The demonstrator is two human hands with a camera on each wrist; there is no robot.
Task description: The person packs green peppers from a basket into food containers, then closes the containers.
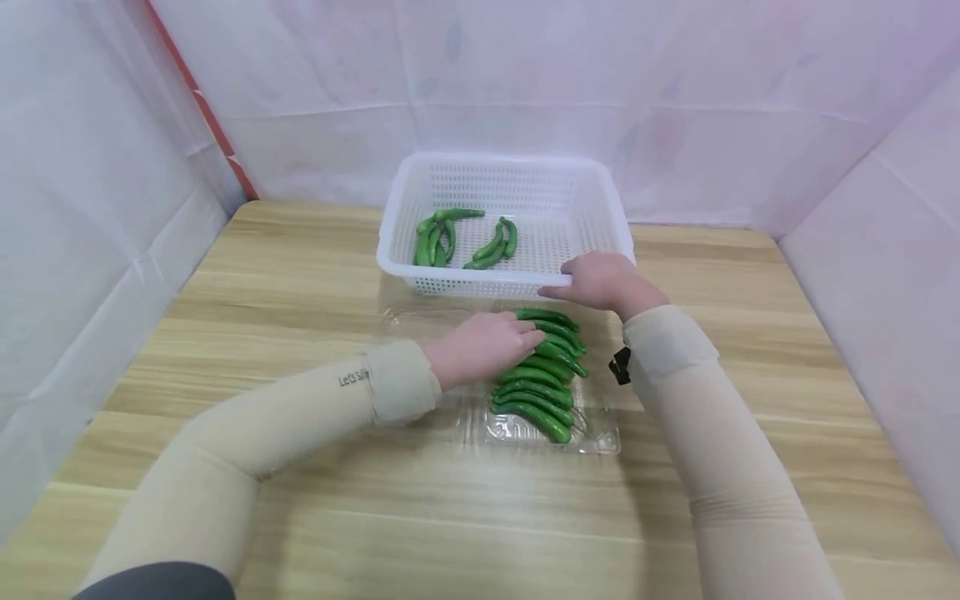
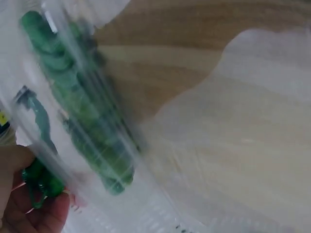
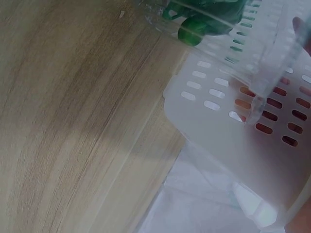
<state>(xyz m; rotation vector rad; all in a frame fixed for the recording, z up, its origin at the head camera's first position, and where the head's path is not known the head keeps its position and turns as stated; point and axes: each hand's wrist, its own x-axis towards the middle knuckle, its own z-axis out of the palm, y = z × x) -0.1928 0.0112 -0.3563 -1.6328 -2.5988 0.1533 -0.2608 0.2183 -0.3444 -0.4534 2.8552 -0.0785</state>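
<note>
Head view: left grip [image 1: 482, 346] pinches pepper [image 2: 44, 182], likely aligning it in clear tray [image 1: 600, 442]; right grip [image 1: 606, 282] clamps basket rim [image 1: 480, 278], probably steadying it.

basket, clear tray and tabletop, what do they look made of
White basket: likely plastic, satin finish, with moulded-looking slots. Clear tray: probably thin, glossy plastic, see-through with bright glints. Tabletop: wood or wood-look laminate, low sheen; grain shows, but which is unclear.

The left hand [image 1: 483, 346] pinches while the right hand [image 1: 600, 281] grips.
</note>
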